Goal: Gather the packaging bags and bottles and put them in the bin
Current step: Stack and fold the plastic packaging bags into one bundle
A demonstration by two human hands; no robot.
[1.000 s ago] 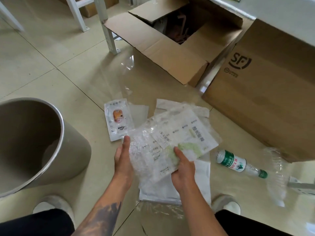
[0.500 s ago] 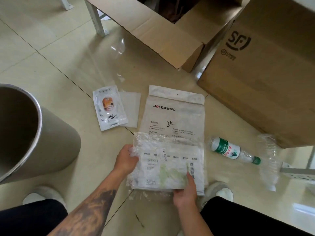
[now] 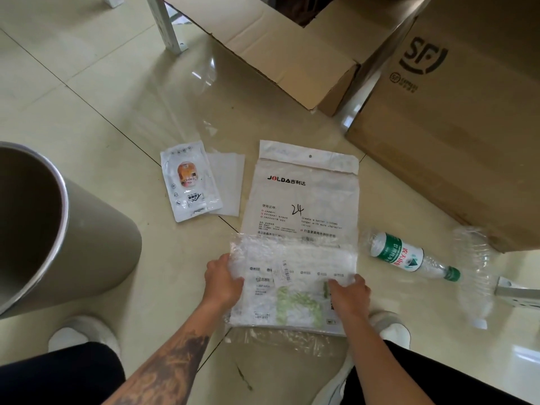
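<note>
Under you is a glossy beige tiled floor (image 3: pixel 87 106). On it lie a white printed packaging bag (image 3: pixel 304 197), a small white sachet (image 3: pixel 188 182), a clear green-labelled plastic bottle (image 3: pixel 409 255), a grey round bin (image 3: pixel 96 244) and two brown cardboard boxes (image 3: pixel 455 135).

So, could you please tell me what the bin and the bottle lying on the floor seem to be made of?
The bin looks like matte beige plastic or coated metal; its shiny silver rim suggests metal, though I can't be sure. The bottle looks like thin clear plastic: see-through ribbed walls, a glossy green-and-white label and a green cap.
</note>
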